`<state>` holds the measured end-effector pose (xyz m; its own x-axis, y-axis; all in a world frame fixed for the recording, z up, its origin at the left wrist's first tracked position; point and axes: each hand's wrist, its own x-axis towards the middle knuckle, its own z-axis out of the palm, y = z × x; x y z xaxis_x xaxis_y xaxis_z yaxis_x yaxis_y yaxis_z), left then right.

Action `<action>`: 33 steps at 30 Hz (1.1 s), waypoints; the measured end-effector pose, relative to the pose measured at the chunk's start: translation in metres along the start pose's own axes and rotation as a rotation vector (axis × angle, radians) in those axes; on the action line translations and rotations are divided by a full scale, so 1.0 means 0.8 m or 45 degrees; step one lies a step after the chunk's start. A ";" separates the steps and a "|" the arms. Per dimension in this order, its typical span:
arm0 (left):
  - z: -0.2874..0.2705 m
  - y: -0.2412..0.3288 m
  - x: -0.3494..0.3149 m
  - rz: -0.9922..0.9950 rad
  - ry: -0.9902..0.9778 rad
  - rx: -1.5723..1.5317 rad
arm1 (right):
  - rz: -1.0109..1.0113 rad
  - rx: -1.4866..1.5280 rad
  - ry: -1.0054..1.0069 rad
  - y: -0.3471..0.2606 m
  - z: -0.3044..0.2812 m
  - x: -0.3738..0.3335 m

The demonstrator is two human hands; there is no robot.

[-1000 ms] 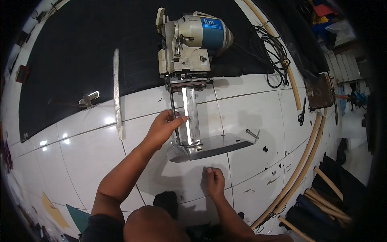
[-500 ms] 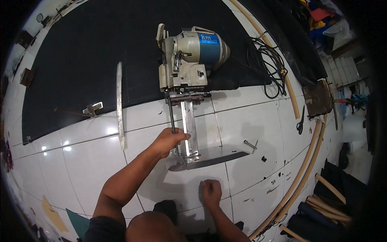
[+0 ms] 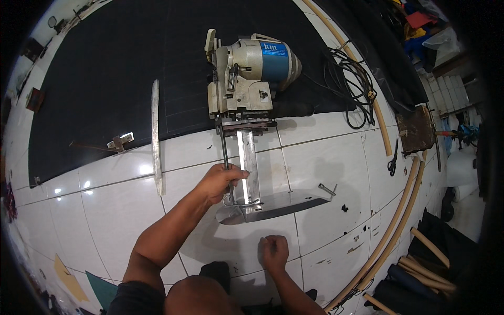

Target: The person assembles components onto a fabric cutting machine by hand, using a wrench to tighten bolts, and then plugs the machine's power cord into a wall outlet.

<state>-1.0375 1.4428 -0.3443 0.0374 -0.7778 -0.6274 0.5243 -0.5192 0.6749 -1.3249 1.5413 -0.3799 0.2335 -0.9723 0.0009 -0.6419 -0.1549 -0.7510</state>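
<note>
While the cutting machine [image 3: 252,79] lies heavy and rigid on the tabletop [image 3: 325,157], left hand [image 3: 220,181] fingers clench its blade standard; right hand [image 3: 274,252], below its baseplate, is fisted.

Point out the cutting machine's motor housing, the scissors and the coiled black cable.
Motor housing [image 3: 262,68], head view: on its blue band.
Scissors [image 3: 392,161], head view: near the handles.
Coiled black cable [image 3: 350,84], head view: on the loops' middle.

free: white floor tiles [image 3: 336,157] right of cutting machine [image 3: 247,84] | blocked—cable coil [image 3: 352,84] (upper right)
</note>
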 end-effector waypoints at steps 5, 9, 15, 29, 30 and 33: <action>-0.002 0.013 0.007 -0.023 0.028 -0.050 | 0.058 0.028 -0.049 -0.007 -0.004 0.000; -0.002 0.017 0.007 -0.035 0.019 -0.049 | 0.070 0.046 -0.067 -0.006 -0.005 0.000; 0.002 0.019 0.002 -0.035 0.038 -0.101 | -0.001 0.025 -0.034 -0.005 -0.005 -0.001; -0.010 0.012 0.011 -0.034 0.064 -0.120 | 0.216 -0.471 0.494 0.102 -0.125 0.174; -0.008 0.013 0.012 -0.039 0.057 -0.105 | 0.161 -0.627 0.478 0.111 -0.138 0.194; 0.007 0.019 0.014 -0.049 0.025 -0.086 | 0.270 -0.732 0.239 0.149 -0.181 0.229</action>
<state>-1.0335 1.4240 -0.3388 0.0321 -0.7502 -0.6604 0.5818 -0.5232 0.6227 -1.4641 1.3193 -0.3739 -0.0397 -0.9981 0.0461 -0.9615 0.0257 -0.2734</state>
